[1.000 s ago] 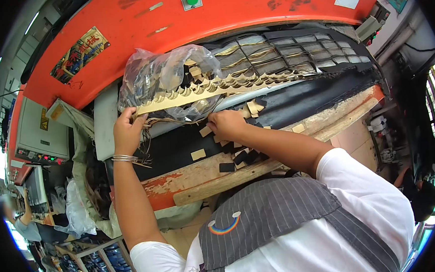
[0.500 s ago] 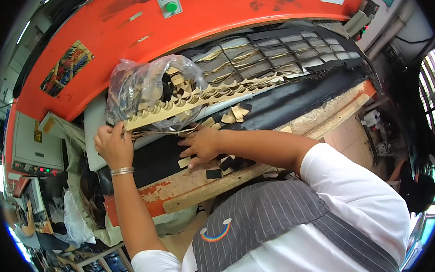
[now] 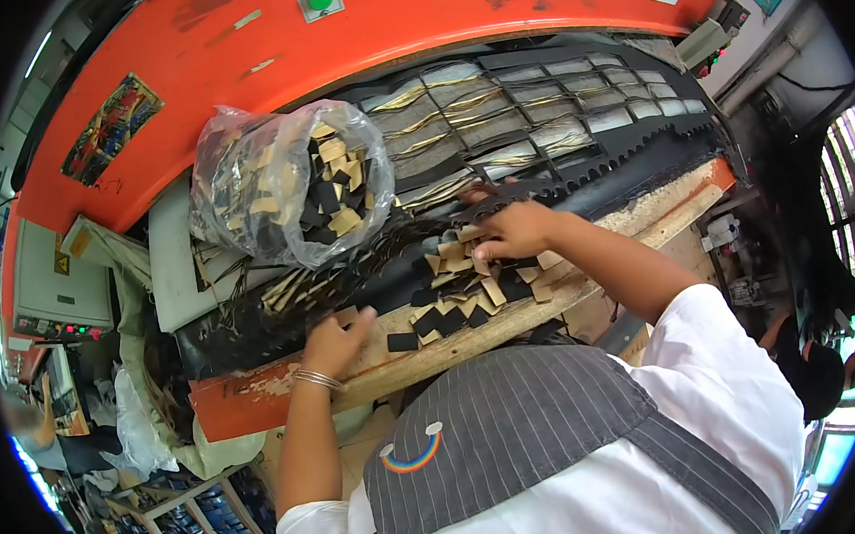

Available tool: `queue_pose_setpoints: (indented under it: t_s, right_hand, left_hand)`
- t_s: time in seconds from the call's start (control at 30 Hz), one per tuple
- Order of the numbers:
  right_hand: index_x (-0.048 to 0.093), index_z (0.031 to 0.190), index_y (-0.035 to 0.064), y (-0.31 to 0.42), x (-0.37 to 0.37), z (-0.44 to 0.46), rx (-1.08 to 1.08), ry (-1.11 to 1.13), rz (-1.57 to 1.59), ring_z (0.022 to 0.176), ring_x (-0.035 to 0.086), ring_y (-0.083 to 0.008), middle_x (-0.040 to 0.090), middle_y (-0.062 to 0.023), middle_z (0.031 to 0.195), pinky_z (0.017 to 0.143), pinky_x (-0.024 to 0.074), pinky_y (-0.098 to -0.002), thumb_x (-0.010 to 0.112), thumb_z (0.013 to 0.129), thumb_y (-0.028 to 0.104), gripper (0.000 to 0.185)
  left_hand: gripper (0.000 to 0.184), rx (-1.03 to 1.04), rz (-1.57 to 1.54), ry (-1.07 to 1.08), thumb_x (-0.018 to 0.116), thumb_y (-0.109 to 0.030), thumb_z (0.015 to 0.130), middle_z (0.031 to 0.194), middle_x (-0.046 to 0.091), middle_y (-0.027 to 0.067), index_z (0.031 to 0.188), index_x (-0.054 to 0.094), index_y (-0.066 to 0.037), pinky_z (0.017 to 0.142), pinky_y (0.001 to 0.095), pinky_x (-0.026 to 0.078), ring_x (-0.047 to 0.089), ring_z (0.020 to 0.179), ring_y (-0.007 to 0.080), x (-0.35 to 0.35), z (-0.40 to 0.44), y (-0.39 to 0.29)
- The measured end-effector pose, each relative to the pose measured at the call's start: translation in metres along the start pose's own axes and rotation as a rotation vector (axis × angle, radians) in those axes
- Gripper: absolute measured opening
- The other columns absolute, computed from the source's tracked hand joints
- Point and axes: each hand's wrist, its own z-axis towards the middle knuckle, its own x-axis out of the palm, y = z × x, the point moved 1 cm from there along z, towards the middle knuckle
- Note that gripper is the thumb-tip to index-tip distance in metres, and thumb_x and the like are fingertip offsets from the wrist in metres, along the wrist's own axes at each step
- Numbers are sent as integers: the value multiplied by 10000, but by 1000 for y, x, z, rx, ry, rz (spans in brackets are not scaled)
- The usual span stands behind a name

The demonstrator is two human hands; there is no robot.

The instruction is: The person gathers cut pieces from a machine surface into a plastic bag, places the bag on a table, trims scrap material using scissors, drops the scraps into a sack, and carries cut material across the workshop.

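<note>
Small cut pieces [image 3: 463,289], tan on one side and black on the other, lie in a loose pile at the front edge of the bench. Over the top of this pile is my right hand [image 3: 521,230], its fingers spread and partly blurred, its thumb touching the pieces. My left hand [image 3: 334,346] is to the left of the pile, with a small brownish piece [image 3: 346,316] apparently between thumb and fingers. A black scalloped sheet [image 3: 627,165] stretches beyond my right hand. Tangled dark and tan offcut strips [image 3: 301,286] lie beyond my left hand.
A clear plastic bag [image 3: 246,185] full of cut pieces stands behind the offcuts. A cut-out grid sheet [image 3: 526,114] lies at the back, below the orange machine beam [image 3: 383,20]. A wooden rail [image 3: 433,360] edges the bench. Another person [image 3: 814,371] is far right.
The tan scalloped strip has left my left hand, which moved right and nearer me. My right hand moved right and away. More cut pieces are now heaped at the front edge.
</note>
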Motion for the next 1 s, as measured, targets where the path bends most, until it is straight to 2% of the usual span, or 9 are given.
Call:
queue_pose_setpoints:
  t_s: [0.03,0.1,0.17,0.2,0.27,0.43,0.73,0.87,1.0]
  right_hand:
    - [566,1322,158,-11,-1,-3,72,33,36,1308,420,-414,452,-204,1420,1082,292,-536,406,850,756,779]
    - [552,1333,152,-27,12,-8,30,-74,-31,1271,453,-418,475,-226,1383,1082,297,-522,414,831,774,811]
    - [539,1344,147,-38,20,-13,-19,-174,-97,1234,487,-423,498,-248,1347,1081,301,-509,423,812,792,844]
    - [507,1371,156,-27,11,-18,27,36,36,1239,470,-424,497,-256,1325,1077,296,-519,461,787,795,866]
    - [369,1469,194,-7,-5,-27,37,281,246,1198,457,-437,500,-257,1249,1039,304,-543,597,676,800,1024]
    - [273,1517,229,-11,-3,-37,-166,140,93,1164,462,-425,486,-219,1268,1019,301,-513,684,576,790,1170]
    - [450,1393,134,9,22,-29,-228,31,-84,1075,495,-367,513,-207,1190,915,360,-464,632,684,757,961]
    - [507,1321,102,9,32,-20,-312,-174,-10,1045,522,-375,539,-205,1150,871,429,-469,688,732,591,786]
    - [522,1316,91,15,34,-3,-189,-188,321,1022,566,-378,556,-186,1141,862,486,-438,756,724,331,680]
  left_hand:
    - [927,6,3,4,658,-628,767,1266,528,356,1393,433,17,1048,411,388,507,1236,422,9,0,-5]
    - [1119,432,171,20,690,-650,723,1436,303,396,1523,170,-67,1113,479,289,317,1367,475,27,-3,-18]
    - [1186,452,169,149,711,-666,686,1470,200,397,1535,82,-127,1124,515,246,235,1387,504,35,1,-37]
    - [1263,470,165,276,732,-683,649,1504,97,398,1547,-5,-187,1135,550,202,152,1406,533,38,2,-48]
    - [1280,540,206,245,744,-704,612,1495,108,408,1548,22,-212,1129,563,205,151,1399,549,49,7,-63]
    - [1295,662,300,256,738,-773,543,1493,104,409,1542,66,-298,1123,566,222,147,1396,554,66,28,-85]
    - [901,914,279,-154,792,-466,672,1200,500,192,1417,387,-162,951,436,418,498,1107,368,90,25,-106]
    - [765,909,86,-132,805,-345,676,1128,570,147,1331,461,-148,887,397,478,586,995,319,90,31,-112]
    - [556,619,-459,-92,770,-144,699,1025,645,83,1201,533,-123,807,314,519,644,897,197,85,34,-121]
